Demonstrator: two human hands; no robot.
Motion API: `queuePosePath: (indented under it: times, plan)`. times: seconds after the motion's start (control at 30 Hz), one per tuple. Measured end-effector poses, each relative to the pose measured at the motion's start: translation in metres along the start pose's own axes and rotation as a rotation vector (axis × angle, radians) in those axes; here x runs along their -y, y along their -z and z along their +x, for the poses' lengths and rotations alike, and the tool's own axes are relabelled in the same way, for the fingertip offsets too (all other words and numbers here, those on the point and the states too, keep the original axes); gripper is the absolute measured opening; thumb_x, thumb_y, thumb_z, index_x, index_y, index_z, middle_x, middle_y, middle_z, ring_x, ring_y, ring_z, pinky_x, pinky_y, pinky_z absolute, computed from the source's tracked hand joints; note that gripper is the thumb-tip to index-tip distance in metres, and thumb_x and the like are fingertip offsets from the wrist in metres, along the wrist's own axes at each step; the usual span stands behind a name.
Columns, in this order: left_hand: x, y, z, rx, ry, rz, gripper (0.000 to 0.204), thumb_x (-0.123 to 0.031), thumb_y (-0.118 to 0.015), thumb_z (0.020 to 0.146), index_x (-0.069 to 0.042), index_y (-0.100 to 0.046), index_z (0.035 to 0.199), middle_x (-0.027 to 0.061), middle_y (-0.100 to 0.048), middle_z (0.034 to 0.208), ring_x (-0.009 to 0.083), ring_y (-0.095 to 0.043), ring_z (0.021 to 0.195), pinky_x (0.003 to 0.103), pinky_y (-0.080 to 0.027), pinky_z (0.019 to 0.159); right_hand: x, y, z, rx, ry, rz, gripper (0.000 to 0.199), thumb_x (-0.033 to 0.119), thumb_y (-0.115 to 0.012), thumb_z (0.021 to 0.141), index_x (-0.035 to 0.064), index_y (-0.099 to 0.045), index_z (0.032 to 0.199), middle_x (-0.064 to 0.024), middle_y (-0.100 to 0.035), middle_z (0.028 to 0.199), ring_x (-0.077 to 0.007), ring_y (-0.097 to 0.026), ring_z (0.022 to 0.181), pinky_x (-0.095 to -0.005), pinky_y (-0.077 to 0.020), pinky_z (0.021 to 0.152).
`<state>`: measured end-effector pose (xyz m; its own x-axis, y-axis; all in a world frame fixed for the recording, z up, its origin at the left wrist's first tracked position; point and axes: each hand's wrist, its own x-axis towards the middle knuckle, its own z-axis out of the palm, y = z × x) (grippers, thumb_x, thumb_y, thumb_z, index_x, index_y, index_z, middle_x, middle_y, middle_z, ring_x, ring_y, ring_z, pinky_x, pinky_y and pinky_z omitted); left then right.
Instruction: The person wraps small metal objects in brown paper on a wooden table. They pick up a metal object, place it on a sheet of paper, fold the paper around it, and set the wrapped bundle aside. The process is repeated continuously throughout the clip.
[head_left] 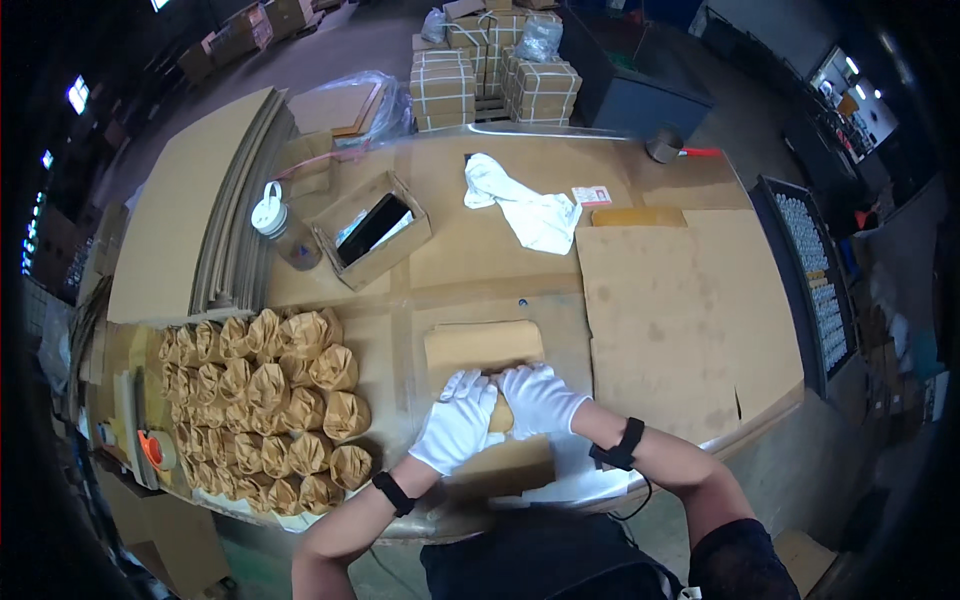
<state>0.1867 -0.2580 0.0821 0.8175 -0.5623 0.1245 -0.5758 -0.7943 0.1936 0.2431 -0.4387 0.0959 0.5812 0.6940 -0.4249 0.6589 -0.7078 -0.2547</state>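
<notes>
Both of my hands wear white gloves and meet over a stack of brown paper sheets [483,345] near the table's front edge. My left hand [458,422] is closed round the left side of a brown paper bundle [502,413]. From the other side my right hand [540,400] grips the same bundle, its fingers bent over the top. Most of the bundle is hidden by the gloves, and what the paper wraps does not show. To the left stand several rows of twisted brown paper bundles [268,385].
Flat cardboard sheets [190,200] lean at the left, beside a lidded bottle [290,235] and a cardboard box [400,240] holding a black phone [374,228]. A white cloth [535,215] lies farther back. Cardboard [690,320] covers the right side. An orange tape dispenser [152,450] sits far left.
</notes>
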Motion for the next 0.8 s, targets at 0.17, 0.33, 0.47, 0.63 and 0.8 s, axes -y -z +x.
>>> queuePosePath:
  times: [0.17,0.33,0.47,0.63,0.8]
  plan:
    - [0.057,-0.008,0.040,-0.014,0.093,-0.289,0.059,-0.051,-0.076,0.072,-0.003,-0.066,0.104,0.0185,-0.069,0.104,0.0330,-0.067,0.100,0.042,-0.054,0.089,-0.021,0.012,-0.002,-0.424,0.016,0.062,0.084,0.043,-0.085,0.062,0.0030,-0.054,0.129,-0.0161,-0.068,0.103,-0.0311,-0.066,0.099,-0.0441,-0.0496,0.092]
    - [0.035,-0.020,0.015,-0.126,0.230,-0.172,0.070,-0.042,-0.071,0.075,0.005,-0.056,0.126,0.0246,-0.058,0.129,0.0401,-0.053,0.121,0.048,-0.041,0.106,-0.024,-0.021,0.043,-0.572,0.005,0.228,0.062,0.027,-0.078,0.068,0.0078,-0.060,0.124,-0.0188,-0.068,0.104,-0.0345,-0.066,0.098,-0.0465,-0.0527,0.087]
    - [0.054,-0.082,0.008,-0.156,0.172,-0.088,0.053,-0.011,-0.062,0.081,0.008,-0.054,0.130,0.0256,-0.057,0.130,0.0392,-0.054,0.122,0.048,-0.041,0.108,-0.020,-0.052,0.043,-0.754,-0.050,0.279,0.056,0.020,-0.072,0.073,0.0016,-0.056,0.123,-0.0184,-0.067,0.103,-0.0321,-0.065,0.100,-0.0421,-0.0494,0.093]
    - [0.023,-0.047,0.025,-0.196,0.789,-1.008,0.048,-0.013,-0.055,0.096,0.006,-0.049,0.139,0.0221,-0.061,0.132,0.0291,-0.062,0.118,0.036,-0.047,0.101,-0.005,-0.050,0.025,-0.715,-0.152,0.211,0.069,0.016,-0.078,0.069,0.0067,-0.051,0.132,-0.0172,-0.064,0.119,-0.0301,-0.063,0.110,-0.0404,-0.0494,0.097]
    - [-0.015,-0.059,0.038,-0.322,0.756,-0.941,0.049,-0.019,-0.052,0.101,0.001,-0.045,0.144,0.0176,-0.055,0.141,0.0255,-0.056,0.124,0.034,-0.042,0.106,-0.011,-0.072,0.028,-0.799,-0.111,0.264,0.070,0.017,-0.074,0.074,0.0067,-0.047,0.138,-0.0183,-0.061,0.126,-0.0320,-0.061,0.113,-0.0415,-0.0486,0.100]
